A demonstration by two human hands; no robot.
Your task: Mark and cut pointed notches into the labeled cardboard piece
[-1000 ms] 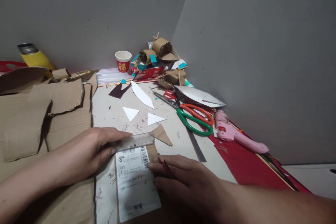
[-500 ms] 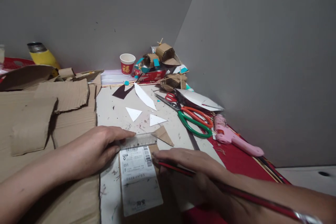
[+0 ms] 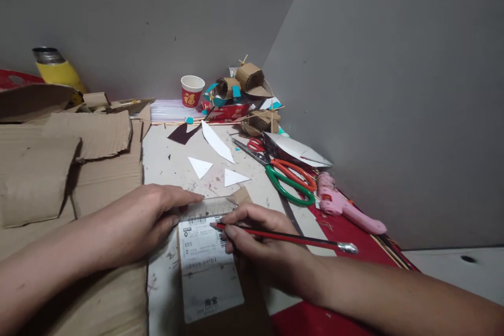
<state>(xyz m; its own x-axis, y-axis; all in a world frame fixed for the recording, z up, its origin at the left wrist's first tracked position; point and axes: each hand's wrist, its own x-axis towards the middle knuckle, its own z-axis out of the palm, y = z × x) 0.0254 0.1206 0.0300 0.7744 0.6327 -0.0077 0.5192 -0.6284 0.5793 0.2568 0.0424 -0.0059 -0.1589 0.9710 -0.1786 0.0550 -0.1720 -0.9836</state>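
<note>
My left hand (image 3: 155, 212) presses a clear ruler (image 3: 207, 208), index finger stretched along its upper edge and thumb at the lower. The ruler lies across the top of a brown cardboard piece (image 3: 252, 302) bearing a white shipping label (image 3: 208, 273). Pinched in my right hand (image 3: 260, 239) is a red and black pencil (image 3: 271, 233). Its tip is over the label, just below the ruler; contact I cannot tell. Part of a brown cardboard scrap (image 3: 241, 196) shows past the ruler's right end. Two white paper triangles (image 3: 200, 167) lie beyond.
Cardboard sheets (image 3: 106, 184) cover the left side. At the right lie scissors (image 3: 289, 181) with orange and green handles and a pink glue gun (image 3: 348, 205). A paper cup (image 3: 192, 92), a yellow bottle (image 3: 59, 71) and cardboard models (image 3: 250, 76) stand by the grey wall.
My right hand has moved left and up, bringing the pencil tip from the label's right side to just below the ruler. My left hand and the ruler stay in place.
</note>
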